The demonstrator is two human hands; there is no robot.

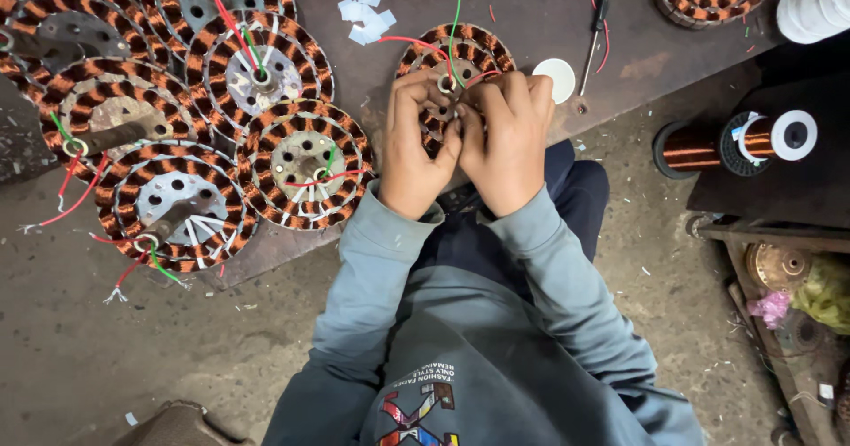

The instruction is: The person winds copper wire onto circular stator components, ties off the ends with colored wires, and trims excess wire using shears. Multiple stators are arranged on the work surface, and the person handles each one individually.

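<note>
A round stator wound with copper coils [469,49] lies on the dark board in front of me, with red and green wires rising from its hub. My left hand [414,149] and my right hand [506,136] are both closed over its near half, fingertips pinched together at the coils near the centre. The hands hide most of the stator's lower part. What the fingertips pinch is too small to make out.
Several finished copper-wound stators [301,165] are stacked at left on the board. White paper slips [363,11], a white disc [558,76] and a screwdriver [595,32] lie behind. A copper wire spool [735,141] sits on a bench at right.
</note>
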